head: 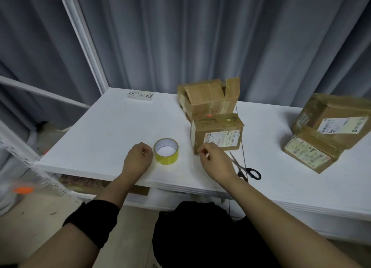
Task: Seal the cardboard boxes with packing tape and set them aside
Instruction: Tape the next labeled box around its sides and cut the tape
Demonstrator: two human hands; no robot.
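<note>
As counted on tabletop (96,131): four cardboard boxes – open-flapped box (208,99) centre, labelled box (217,135) just before it, upper right box (333,115) on lower right box (311,151); one tape roll (166,151) lower centre; one scissors (246,168). Left grip (138,159) curled beside tape roll; right grip (213,159) bunched at labelled box corner; whether grasping anything, cannot tell.

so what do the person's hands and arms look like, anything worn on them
The left hand and right hand are bare: no gloves, rings or watch show. A wide black band wraps the left arm near the elbow, bare arm either side. The right arm is uncovered.
</note>
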